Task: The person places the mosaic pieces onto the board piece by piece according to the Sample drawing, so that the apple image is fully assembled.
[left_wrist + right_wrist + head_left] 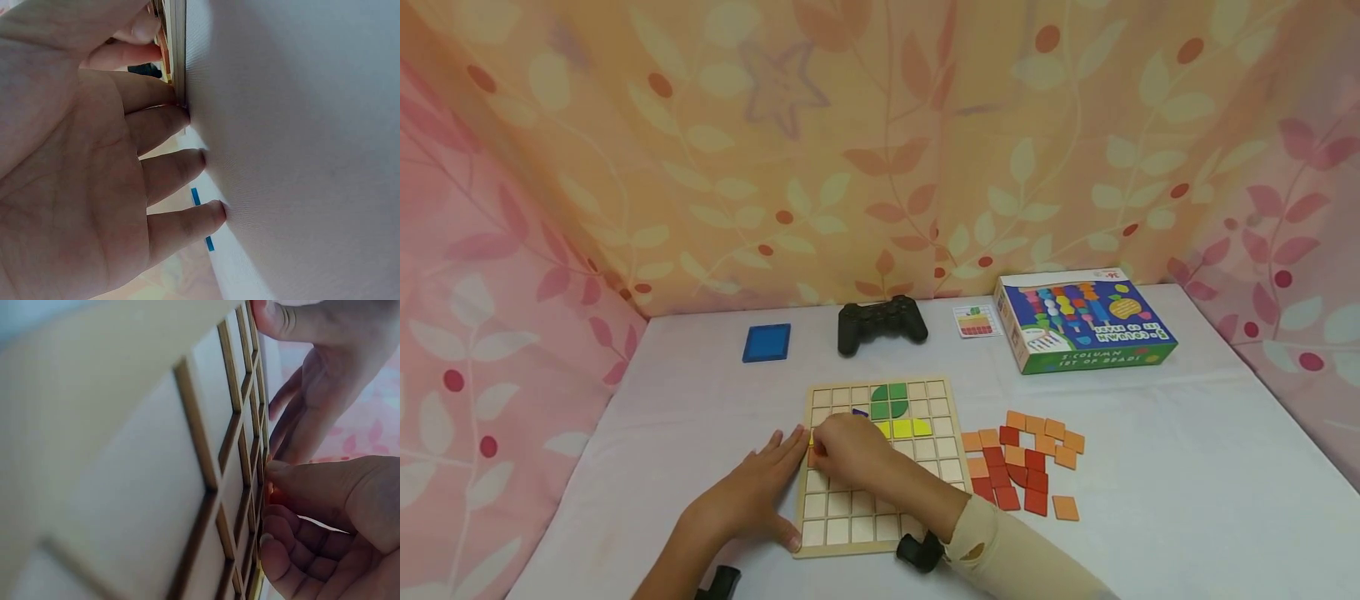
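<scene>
A wooden grid board lies on the white table, with green tiles forming a leaf-like shape and a row of yellow tiles below it. My left hand rests along the board's left edge, fingers straight and thumb by the near-left corner. Over the left part of the grid, my right hand pinches a small orange tile at the leftmost column. In the right wrist view only a sliver of that tile shows between the thumb and fingertips. A dark blue piece is partly hidden behind the right hand.
Loose orange tiles and red tiles are scattered right of the board. Farther back are a blue square tray, a black game controller, a pattern card and a bead-set box. Patterned cloth surrounds the table.
</scene>
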The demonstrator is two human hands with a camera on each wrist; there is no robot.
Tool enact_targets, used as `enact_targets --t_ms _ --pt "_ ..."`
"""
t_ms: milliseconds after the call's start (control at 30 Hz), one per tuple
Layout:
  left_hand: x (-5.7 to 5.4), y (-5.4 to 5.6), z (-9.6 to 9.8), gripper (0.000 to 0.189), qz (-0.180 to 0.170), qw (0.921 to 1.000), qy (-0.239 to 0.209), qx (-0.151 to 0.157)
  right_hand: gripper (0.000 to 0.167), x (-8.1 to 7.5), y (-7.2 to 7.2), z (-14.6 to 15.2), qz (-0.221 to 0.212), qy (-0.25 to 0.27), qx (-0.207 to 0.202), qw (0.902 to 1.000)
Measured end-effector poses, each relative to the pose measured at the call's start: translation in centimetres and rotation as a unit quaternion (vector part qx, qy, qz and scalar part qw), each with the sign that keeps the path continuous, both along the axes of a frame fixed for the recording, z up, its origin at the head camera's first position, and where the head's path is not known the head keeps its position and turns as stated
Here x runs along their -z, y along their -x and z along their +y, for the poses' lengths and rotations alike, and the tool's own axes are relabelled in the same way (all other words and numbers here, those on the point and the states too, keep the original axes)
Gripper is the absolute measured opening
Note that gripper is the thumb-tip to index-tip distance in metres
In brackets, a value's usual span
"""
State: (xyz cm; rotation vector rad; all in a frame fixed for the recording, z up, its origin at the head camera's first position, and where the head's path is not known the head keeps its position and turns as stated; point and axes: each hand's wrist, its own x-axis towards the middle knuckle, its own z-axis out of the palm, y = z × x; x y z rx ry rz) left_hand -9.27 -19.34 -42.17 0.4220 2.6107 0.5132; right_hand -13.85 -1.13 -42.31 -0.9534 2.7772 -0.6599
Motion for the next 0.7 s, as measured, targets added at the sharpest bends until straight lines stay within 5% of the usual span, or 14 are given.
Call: enact_targets --t_ms 267,467,700 --pt "0.1 0.0 0.2 0.138 0.001 1.0 0.006 0.004 0.008 -0.3 -0.6 4.7 0.024 -0.003 -0.006 0.9997" --pt "0.2 0.0 0.2 0.139 0.0 0.9999 0.012 0.002 0.006 -1.2 -0.4 11.7 -0.011 0.026 0.075 0.9968" --pt "0.1 0.1 0.2 0.141 0.0 0.9999 0.012 -0.002 0.011 -1.9 -0.8 17.4 -0.042 -0.02 0.141 0.9889"
